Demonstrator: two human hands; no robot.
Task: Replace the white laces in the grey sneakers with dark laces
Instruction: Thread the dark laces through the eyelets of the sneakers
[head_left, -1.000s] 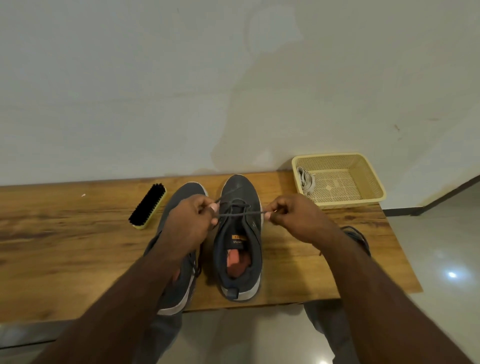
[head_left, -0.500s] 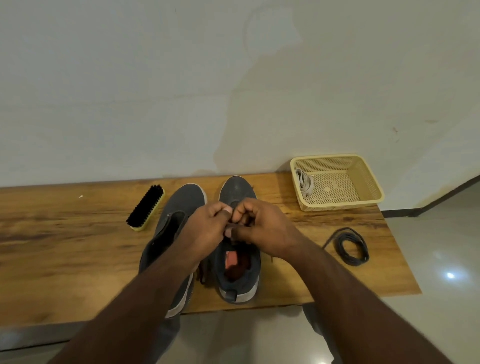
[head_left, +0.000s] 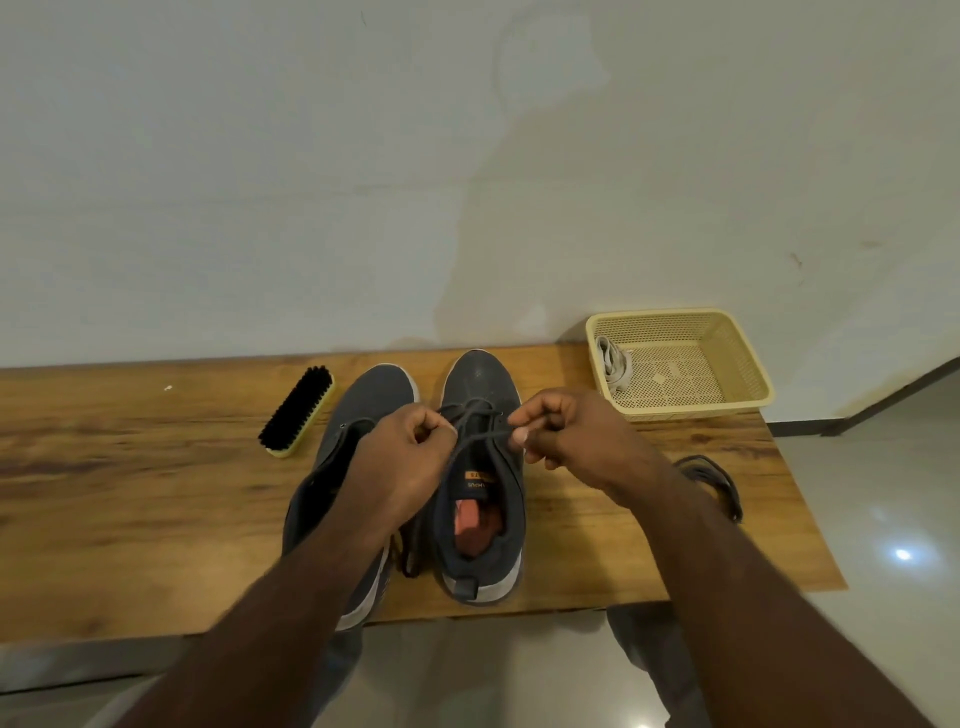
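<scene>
Both hands' grip (head_left: 410, 447) (head_left: 558, 434) pinched on dark lace (head_left: 475, 434); orange tongue label (head_left: 479, 475) unreadable.

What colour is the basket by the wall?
Pale yellow, perforated plastic; the basket shows clearly in the head view.

Brush (head_left: 296, 411) left of sneakers (head_left: 415, 483)
</scene>
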